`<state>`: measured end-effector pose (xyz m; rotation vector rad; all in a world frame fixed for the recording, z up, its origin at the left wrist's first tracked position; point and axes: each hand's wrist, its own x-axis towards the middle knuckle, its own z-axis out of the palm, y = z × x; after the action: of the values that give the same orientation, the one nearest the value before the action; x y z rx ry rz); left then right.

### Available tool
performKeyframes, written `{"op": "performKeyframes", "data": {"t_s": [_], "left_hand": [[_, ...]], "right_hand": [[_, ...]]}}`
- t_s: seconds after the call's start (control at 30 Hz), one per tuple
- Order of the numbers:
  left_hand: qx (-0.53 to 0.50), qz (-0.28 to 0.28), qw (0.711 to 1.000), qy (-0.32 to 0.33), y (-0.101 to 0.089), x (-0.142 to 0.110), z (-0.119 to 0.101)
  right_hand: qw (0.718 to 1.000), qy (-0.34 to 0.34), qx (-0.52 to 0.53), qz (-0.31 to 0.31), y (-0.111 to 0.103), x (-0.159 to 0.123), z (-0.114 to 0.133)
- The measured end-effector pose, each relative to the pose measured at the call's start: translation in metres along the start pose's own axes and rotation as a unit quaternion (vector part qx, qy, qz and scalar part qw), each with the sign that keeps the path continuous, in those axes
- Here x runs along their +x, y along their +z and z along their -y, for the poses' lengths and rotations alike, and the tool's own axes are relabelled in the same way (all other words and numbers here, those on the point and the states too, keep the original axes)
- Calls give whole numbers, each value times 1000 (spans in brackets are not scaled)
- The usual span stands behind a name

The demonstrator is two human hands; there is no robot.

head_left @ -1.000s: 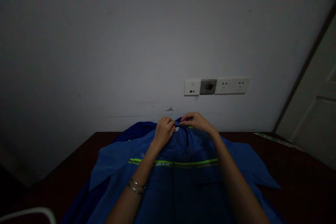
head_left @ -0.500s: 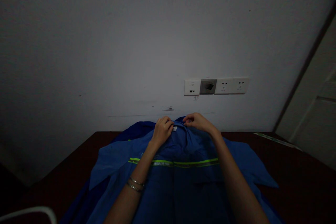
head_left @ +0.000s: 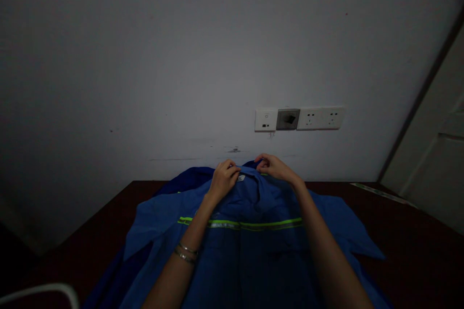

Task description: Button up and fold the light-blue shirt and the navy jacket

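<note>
A blue short-sleeved work shirt (head_left: 217, 251) with a yellow-green and silver reflective stripe (head_left: 270, 225) lies spread out, its collar towards the wall. My left hand (head_left: 224, 177) pinches the shirt's collar beside a white label (head_left: 241, 178). Just right of the collar, my right hand (head_left: 274, 168) has its fingers curled at the back edge of a darker blue garment (head_left: 192, 177). That garment lies under the shirt and shows at the back and along the left side. My forearms cover parts of the shirt's front.
The dark red-brown tabletop (head_left: 406, 236) meets a pale wall (head_left: 188, 67). Sockets and switches (head_left: 321, 119) sit low on the wall. A printed strip (head_left: 384, 194) lies at the back right, by a white door (head_left: 442, 164). A white curved bar (head_left: 43, 289) shows at the lower left.
My right hand has come off the shirt's collar and shifted slightly right, with its fingers at the darker cloth behind. My left hand stays on the collar.
</note>
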<state>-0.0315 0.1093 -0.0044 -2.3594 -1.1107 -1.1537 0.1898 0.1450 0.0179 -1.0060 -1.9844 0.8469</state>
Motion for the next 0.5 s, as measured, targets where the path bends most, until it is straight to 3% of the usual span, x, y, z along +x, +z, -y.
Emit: {"op": "performKeyframes", "data": {"t_s": [0.17,0.3,0.37,0.5], "left_hand": [[-44,0,999,-15,-3,3,2],[-55,-6,997,-47,-4,6,0],[-54,-2,997,-59,-3,7,-2],[-41,0,997,-67,0,7,-7]], "right_hand": [[994,47,94,17,1,-1,-7],[989,88,112,30,1,-2,-7],[995,77,63,8,0,-2,0],[986,-10,-152,-63,0,-4,28]]}}
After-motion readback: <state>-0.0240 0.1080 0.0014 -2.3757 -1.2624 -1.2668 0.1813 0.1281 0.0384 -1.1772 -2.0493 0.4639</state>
